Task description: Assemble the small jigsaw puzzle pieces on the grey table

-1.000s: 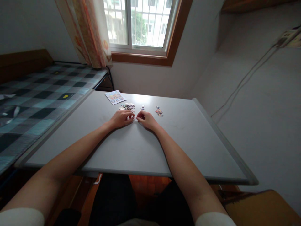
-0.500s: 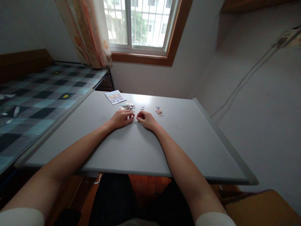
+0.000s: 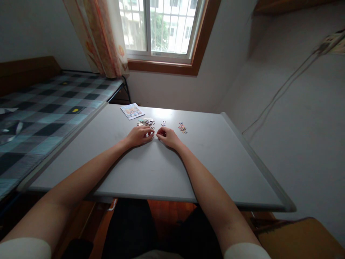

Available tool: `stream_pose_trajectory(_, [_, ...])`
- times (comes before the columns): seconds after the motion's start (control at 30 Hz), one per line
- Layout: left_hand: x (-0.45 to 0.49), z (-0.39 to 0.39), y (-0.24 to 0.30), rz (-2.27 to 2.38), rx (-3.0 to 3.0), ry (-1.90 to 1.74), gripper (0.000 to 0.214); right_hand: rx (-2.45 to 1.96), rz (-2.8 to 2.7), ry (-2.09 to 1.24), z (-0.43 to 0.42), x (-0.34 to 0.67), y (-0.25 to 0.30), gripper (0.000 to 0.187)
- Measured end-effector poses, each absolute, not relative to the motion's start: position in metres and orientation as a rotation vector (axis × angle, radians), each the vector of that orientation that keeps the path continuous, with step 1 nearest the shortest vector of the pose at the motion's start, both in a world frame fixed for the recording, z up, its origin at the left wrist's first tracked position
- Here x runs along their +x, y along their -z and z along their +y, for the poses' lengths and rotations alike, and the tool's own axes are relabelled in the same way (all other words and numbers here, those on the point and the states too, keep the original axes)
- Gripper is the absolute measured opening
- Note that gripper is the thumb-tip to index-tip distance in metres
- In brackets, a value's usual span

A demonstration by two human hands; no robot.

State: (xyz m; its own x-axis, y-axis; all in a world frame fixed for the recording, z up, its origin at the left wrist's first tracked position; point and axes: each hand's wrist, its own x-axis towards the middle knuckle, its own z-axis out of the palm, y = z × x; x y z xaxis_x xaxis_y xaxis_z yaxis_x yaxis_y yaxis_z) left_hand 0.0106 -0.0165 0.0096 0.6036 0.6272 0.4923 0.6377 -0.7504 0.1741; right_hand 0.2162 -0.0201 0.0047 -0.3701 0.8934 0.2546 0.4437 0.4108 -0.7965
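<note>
Both my hands rest on the grey table (image 3: 151, 169), fingertips meeting near its middle. My left hand (image 3: 138, 136) is curled, its fingers pinched together against a small puzzle piece (image 3: 155, 134) that also sits under the pinched fingertips of my right hand (image 3: 167, 137). Just beyond my left hand lies a heap of loose puzzle pieces (image 3: 146, 122). A single small piece (image 3: 163, 123) sits past the fingertips, and a smaller cluster of pieces (image 3: 182, 127) lies beyond my right hand.
A picture card (image 3: 132, 110) lies at the table's far left edge. A bed with a checked cover (image 3: 40, 115) adjoins the table's left side. A window and curtain (image 3: 107, 39) are behind. A wooden seat (image 3: 299, 237) is at the lower right.
</note>
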Motion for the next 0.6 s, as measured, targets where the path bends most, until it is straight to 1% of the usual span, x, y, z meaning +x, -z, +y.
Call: stream_pose_trajectory(0.6, [0.0111,-0.0180,-0.0108,-1.101,-2.802,0.855,0.023,-1.115,-1.978,-0.824,-0.0186,0.2162,-0.0028,0.004])
